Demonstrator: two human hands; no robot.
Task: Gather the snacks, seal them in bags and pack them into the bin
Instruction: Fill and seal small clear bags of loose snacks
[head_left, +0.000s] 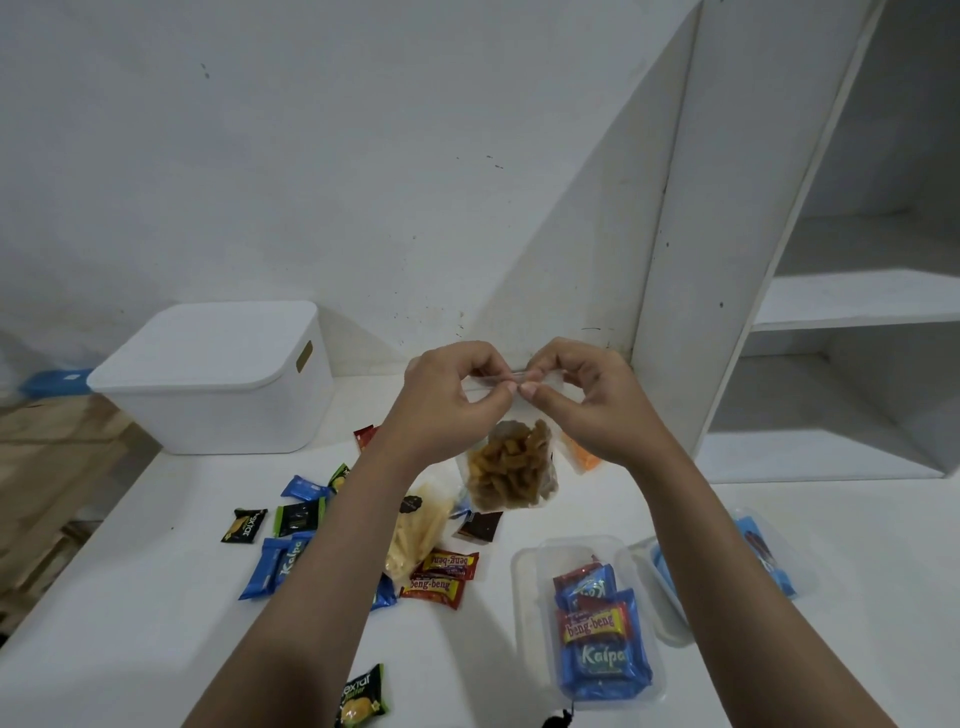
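Both hands are up over the worktop (156, 613) pinching the top edge of a clear bag (511, 467). Left hand (447, 400) and right hand (587, 400) have thumb and fingers curled tight on the seal strip, thumbs nearly touching in the middle. The bag hangs down from there, full of brown snack sticks, its bottom close to the worktop; can't tell if it's resting on it.

The white bin (218, 379) sits back left by the wall with its lid on, well apart from the bag. Loose snacks are scattered below the hands: blue Kalpa packs (275, 566), red Beng-beng bars (441, 577), a couple of dark Nextar packs (244, 525) and a bag of pale sticks (415, 530). To the right there's a clear tub (524, 597) holding more Beng-beng and Kalpa, and a second tub (670, 618) just beside it, partly hidden by the right arm. A white shelf unit (831, 301) stands on the right.
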